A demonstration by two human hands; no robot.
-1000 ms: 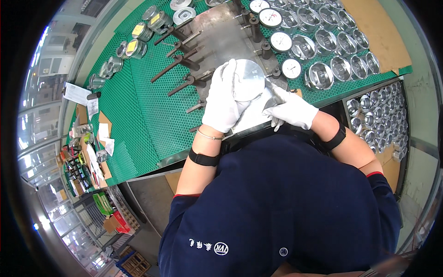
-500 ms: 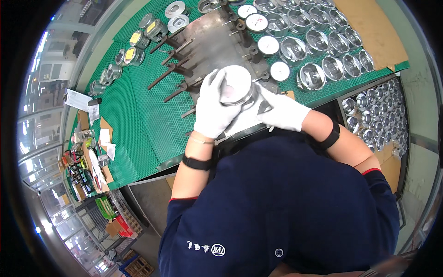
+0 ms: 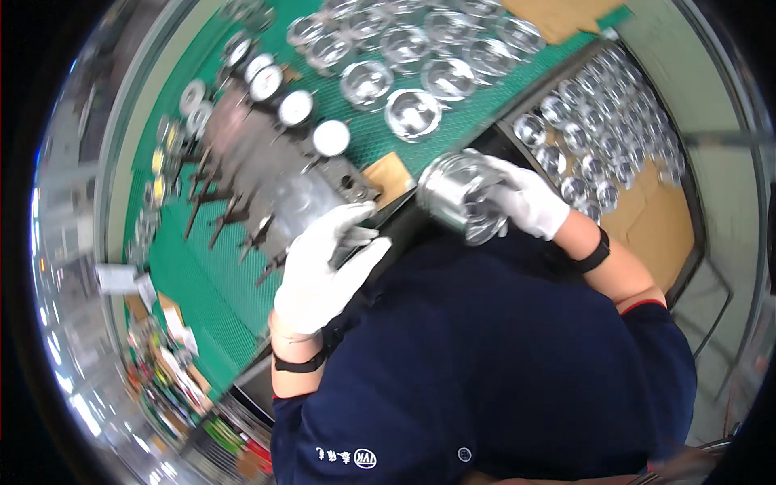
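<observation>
A shiny metal piston (image 3: pixel 457 194) is gripped in my white-gloved right hand (image 3: pixel 525 196), tilted on its side in front of my chest, beyond the bench's near edge. My left hand (image 3: pixel 330 271), also gloved in white, is held apart from it with thumb and fingers spread and nothing between them. Just past the left hand lies a grey metal fixture plate (image 3: pixel 295 190) with rod-like clamps along its left side. White round dial gauges (image 3: pixel 331 138) stand along its other side.
Several rows of pistons (image 3: pixel 413 115) stand on the green mat (image 3: pixel 372 149) at the back. At right, a tray (image 3: pixel 647 234) with brown lining holds many more pistons. A brown card piece (image 3: pixel 390 179) lies by the fixture. Papers (image 3: pixel 117 278) lie at far left.
The piston has moved from the fixture, between both hands, rightward in my right hand alone. My left hand has let go of it. The whole view has swung to the right.
</observation>
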